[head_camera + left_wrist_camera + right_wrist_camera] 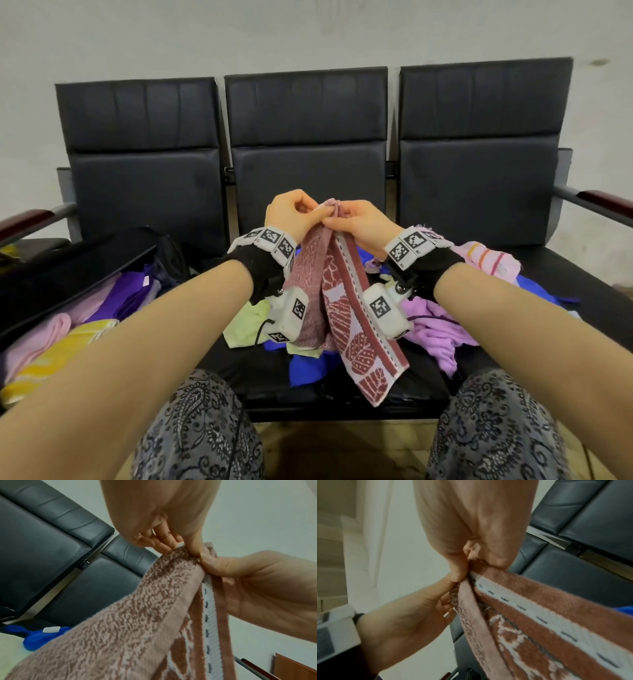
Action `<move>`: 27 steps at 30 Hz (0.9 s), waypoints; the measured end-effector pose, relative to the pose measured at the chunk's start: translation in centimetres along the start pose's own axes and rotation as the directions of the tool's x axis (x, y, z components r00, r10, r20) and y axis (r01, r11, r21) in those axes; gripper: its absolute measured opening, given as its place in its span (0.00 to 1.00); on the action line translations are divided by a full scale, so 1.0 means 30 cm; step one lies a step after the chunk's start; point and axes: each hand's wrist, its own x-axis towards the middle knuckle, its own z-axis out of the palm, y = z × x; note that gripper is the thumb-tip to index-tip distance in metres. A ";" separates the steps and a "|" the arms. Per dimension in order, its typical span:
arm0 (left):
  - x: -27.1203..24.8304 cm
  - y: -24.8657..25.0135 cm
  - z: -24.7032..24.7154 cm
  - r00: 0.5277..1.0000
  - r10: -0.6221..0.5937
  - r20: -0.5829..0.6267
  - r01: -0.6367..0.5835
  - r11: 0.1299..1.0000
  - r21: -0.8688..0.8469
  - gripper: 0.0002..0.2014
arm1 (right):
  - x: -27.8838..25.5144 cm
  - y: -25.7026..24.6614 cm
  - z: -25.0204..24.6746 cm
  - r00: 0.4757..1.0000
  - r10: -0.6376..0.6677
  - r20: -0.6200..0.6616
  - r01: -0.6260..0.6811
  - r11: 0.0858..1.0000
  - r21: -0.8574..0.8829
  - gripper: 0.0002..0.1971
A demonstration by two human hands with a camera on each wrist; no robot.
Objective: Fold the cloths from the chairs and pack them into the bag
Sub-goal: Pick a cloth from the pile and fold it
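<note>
**Towel hung by one pinched edge, both hands at its top**

Towel [346,308], rust-red with a leaf pattern and a white dashed border, hung at the centre of the head view, above a loose heap of cloths [435,325] on the middle seat of the black chairs [308,109]. Both hands met at its top edge. The left hand [294,214] pinched the fabric between thumb and curled fingers, and the right hand [359,222] pinched it just beside, their fingertips touching. Neither hand was open; each was clamped on the towel.

From that joint grip the towel's long axis ran straight down and slightly toward the lower right of the frame, its free end reaching the front edge of the seat. It hung in two doubled panels, so the next fold probably depended on drawing the pinched corners apart along the top edge or laying the length flat. Both hands were equally near.

The bag [68,274], dark and open at the left of the frame, already held folded pink, purple and yellow pieces.

Exactly which corners were gripped could not be made out: the wrist views showed only bunched fabric under the thumbs. The towel's lower end was cut off in both wrist views.
</note>
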 end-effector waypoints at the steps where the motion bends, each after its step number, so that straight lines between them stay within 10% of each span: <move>1: 0.004 0.006 -0.010 1.000 -0.007 0.005 0.007 1.000 0.000 0.13 | 0.006 -0.006 -0.005 0.998 -0.057 -0.028 0.054 0.992 -0.114 0.07; 9: 0.033 0.037 -0.071 0.986 -0.042 0.159 0.052 0.997 -0.064 0.22 | 0.097 -0.130 -0.025 0.910 -0.274 -0.312 0.201 0.948 -0.246 0.24; 13: 0.027 0.048 -0.076 0.950 -0.008 0.312 0.051 0.990 -0.130 0.21 | 0.130 -0.214 -0.064 0.867 -0.339 -0.364 0.222 0.919 -0.327 0.17; 21: 0.070 0.096 -0.081 0.968 0.000 0.253 0.031 0.992 -0.119 0.12 | 0.164 -0.224 -0.154 0.796 -0.361 -0.486 0.150 0.895 -0.420 0.07; 24: 0.070 0.075 -0.087 0.868 -0.064 0.493 0.007 0.993 0.116 0.06 | 0.162 -0.222 -0.186 0.738 -0.368 -0.566 0.108 0.892 -0.439 0.08; 27: 0.021 0.049 -0.097 0.644 -0.216 0.734 0.034 0.966 0.255 0.09 | 0.177 -0.223 -0.234 0.694 -0.326 -0.642 0.114 0.930 -0.349 0.11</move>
